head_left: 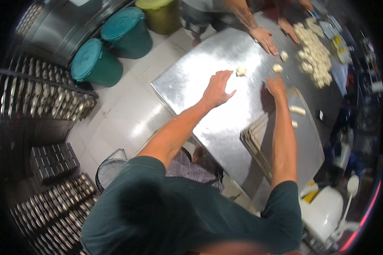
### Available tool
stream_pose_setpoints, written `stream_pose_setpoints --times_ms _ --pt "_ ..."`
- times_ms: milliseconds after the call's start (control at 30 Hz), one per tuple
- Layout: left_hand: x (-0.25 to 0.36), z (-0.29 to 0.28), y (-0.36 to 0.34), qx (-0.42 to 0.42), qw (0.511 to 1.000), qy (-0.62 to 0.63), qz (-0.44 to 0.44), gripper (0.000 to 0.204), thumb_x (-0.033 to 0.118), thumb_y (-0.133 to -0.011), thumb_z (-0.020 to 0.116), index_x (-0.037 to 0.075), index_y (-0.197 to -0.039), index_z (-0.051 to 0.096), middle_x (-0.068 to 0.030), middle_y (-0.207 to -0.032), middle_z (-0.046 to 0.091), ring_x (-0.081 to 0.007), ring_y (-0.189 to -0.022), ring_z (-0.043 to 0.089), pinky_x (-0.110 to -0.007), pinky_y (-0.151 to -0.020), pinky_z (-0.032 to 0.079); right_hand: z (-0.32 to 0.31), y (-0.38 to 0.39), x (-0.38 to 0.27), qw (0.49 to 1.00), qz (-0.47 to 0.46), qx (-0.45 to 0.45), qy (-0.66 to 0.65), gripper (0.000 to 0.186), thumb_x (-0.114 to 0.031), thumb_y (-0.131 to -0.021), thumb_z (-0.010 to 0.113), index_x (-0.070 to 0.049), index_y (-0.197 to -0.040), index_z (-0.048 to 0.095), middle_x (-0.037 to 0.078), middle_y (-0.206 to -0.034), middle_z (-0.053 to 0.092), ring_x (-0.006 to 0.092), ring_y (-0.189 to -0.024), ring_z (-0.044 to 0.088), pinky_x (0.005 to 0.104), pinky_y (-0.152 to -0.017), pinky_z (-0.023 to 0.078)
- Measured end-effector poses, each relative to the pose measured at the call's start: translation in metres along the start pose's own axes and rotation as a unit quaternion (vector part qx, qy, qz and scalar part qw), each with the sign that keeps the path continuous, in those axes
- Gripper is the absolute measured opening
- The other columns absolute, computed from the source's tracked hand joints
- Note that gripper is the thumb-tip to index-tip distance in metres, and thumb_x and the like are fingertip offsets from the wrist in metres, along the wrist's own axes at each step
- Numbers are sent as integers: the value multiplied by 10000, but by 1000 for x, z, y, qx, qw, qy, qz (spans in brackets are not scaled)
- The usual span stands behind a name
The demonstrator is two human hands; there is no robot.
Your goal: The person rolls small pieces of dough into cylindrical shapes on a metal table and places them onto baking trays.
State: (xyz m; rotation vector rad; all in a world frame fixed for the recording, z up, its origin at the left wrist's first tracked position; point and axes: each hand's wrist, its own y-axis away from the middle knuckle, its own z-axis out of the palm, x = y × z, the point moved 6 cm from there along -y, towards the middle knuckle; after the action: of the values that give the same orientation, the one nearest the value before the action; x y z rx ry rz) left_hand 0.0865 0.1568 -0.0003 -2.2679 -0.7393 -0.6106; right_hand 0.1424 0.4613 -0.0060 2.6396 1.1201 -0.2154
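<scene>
My left hand (218, 90) is over the metal table (238, 51), its fingers spread and nothing in it. Just past its fingertips lies a small dough piece (241, 71). My right hand (276, 87) is at the far end of the stacked trays, fingers curled, and whatever they may hold is hidden. A second small dough ball (277, 68) lies just beyond its knuckles. Two pale dough rolls (297, 110) rest on the top tray (304, 144), partly behind my right forearm.
A large heap of dough pieces (315, 55) lies at the far right. Another person's hand (264, 40) presses flat on the far table edge, with further hands beside it. Lidded green bins (95, 63) stand on the floor at left, near racks of metal moulds (42, 97).
</scene>
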Motion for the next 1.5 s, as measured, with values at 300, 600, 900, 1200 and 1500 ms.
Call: stream_pose_setpoints --times_ms 300,600,900,1200,1500 --pt "-9 43 -67 -112 980 81 141 577 249 -885 771 100 -1401 557 -171 -1390 538 -351 -1283 505 -455 -1094 438 -12 -74 22 986 41 161 -30 400 -199 -850 795 -75 -1222 712 191 -1262 703 352 -1144 683 450 -1000 518" --pt "-80 -82 -55 -181 951 219 120 453 -35 -743 658 41 -1190 638 -151 -1116 640 -356 -1104 585 -431 -940 504 16 186 -88 960 30 192 -200 382 -255 -888 761 -4 -1171 708 194 -1119 715 360 -1027 674 443 -923 516" --pt "-62 -77 -67 -461 846 -95 251 414 337 -927 700 71 -1241 654 -123 -1208 638 -291 -1140 578 -471 -967 458 15 186 -148 966 -62 252 -14 564 -384 -922 726 1 -1318 614 235 -1259 641 410 -1180 577 515 -1048 418" --pt "-73 -36 -56 -260 907 -55 327 550 482 -965 633 68 -1322 581 -123 -1323 592 -275 -1238 562 -490 -1077 390 58 167 -143 980 -35 195 28 623 -452 -975 621 -3 -1402 562 194 -1436 564 378 -1320 504 507 -1144 361" --pt "-77 -40 -53 -300 861 -128 390 506 489 -961 648 110 -1293 596 -98 -1299 604 -287 -1215 566 -452 -1027 459 53 171 -146 973 -87 212 14 557 -356 -932 696 -44 -1377 578 173 -1300 605 374 -1178 547 500 -1066 416"
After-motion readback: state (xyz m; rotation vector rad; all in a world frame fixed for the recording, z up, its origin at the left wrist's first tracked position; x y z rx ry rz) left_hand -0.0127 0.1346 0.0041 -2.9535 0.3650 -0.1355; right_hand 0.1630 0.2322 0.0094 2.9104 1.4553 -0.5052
